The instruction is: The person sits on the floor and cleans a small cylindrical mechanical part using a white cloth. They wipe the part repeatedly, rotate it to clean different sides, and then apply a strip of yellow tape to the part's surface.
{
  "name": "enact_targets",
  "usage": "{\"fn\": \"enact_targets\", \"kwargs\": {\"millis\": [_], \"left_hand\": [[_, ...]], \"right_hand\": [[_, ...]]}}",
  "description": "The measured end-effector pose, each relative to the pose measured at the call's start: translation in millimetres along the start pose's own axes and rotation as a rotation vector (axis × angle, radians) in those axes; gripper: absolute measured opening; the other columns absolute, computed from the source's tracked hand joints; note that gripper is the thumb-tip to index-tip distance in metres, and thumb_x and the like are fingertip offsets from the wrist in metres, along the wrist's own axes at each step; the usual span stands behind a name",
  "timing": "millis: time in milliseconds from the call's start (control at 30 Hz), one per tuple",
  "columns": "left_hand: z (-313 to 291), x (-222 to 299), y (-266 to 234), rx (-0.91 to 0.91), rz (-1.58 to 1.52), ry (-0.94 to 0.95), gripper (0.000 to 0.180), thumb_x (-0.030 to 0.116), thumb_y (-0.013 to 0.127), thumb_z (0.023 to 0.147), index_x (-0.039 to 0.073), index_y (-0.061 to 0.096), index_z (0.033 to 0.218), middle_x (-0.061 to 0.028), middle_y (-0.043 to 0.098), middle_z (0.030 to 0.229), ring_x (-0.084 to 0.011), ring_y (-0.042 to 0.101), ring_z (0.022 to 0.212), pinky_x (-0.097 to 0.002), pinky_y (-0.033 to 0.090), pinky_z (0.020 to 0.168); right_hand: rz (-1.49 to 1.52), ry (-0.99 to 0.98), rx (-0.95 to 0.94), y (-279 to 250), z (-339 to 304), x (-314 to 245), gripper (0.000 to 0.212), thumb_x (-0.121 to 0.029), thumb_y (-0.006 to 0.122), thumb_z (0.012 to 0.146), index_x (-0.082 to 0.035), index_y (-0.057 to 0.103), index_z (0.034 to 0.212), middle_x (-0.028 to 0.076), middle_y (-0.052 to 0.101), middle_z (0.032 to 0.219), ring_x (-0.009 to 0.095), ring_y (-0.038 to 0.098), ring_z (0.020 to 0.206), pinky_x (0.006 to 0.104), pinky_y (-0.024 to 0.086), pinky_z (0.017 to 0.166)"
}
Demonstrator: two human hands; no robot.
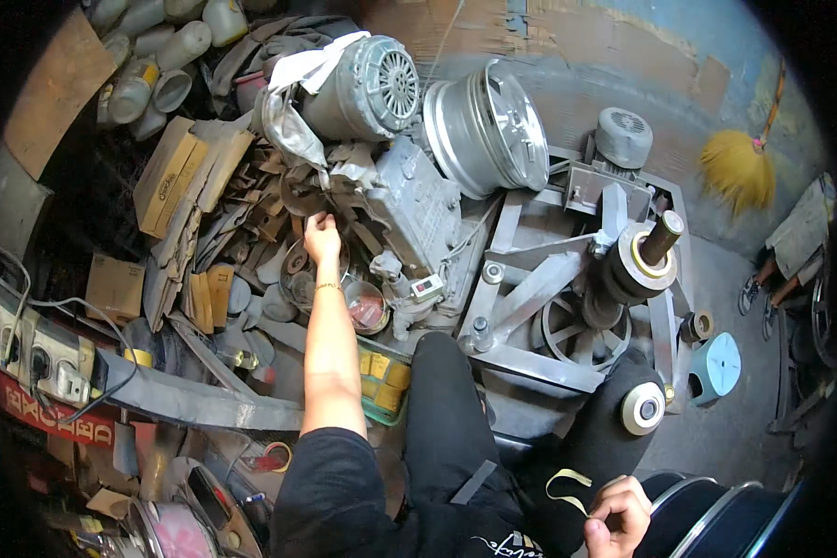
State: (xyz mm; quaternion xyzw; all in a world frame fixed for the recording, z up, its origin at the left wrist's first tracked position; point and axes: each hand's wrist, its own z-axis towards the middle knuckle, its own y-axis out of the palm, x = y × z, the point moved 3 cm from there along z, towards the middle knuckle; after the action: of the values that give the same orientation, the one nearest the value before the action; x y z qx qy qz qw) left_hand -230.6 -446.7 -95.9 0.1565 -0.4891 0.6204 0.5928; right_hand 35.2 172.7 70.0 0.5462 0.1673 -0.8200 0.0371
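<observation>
My left arm reaches forward, and my left hand is curled closed at a dark, dusty part of the grey machine. Whatever its fingers pinch is hidden. Low on the right, my right hand is closed on one end of a narrow pale yellow strip; the strip's free part bends up and away from the fingers. Beside my left forearm sit a round tin with reddish contents and a green tray holding yellow blocks. A cream-coloured roller with a metal centre lies over my right knee.
A metal frame with a thick upright shaft stands to the right. Behind are a large motor and a silver wheel rim. Cardboard and scraps crowd the left, above a power strip. Another person's legs show far right.
</observation>
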Motion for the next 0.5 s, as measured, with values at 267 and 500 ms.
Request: {"fn": "enact_targets", "kwargs": {"millis": [267,500], "left_hand": [[9.7,11.0,14.8,0.087,0.050,0.119,0.028,0.027,0.070,0.089,0.005,0.068,0.106,-0.0167,0.067,0.104,-0.0378,0.062,0.102,-0.0459,0.048,0.089],[9.5,22.3,13.8,0.093,0.022,0.124,0.022,0.022,0.071,0.088,0.004,0.065,0.098,-0.0175,0.065,0.103,-0.0402,0.062,0.096,-0.0481,0.048,0.085]], "right_hand": [[-0.081,0.158,-0.057,1.1,3.4,0.4,0.010,-0.002,0.067,0.077,-0.001,0.057,0.081,0.014,0.055,0.081,0.025,0.051,0.073,0.0347,0.041,0.065],[-0.088,0.073,-0.034,3.8,3.6,2.3,0.013,-0.005,0.068,0.081,0.000,0.056,0.082,0.014,0.055,0.083,0.024,0.051,0.075,0.0327,0.040,0.065]]}}
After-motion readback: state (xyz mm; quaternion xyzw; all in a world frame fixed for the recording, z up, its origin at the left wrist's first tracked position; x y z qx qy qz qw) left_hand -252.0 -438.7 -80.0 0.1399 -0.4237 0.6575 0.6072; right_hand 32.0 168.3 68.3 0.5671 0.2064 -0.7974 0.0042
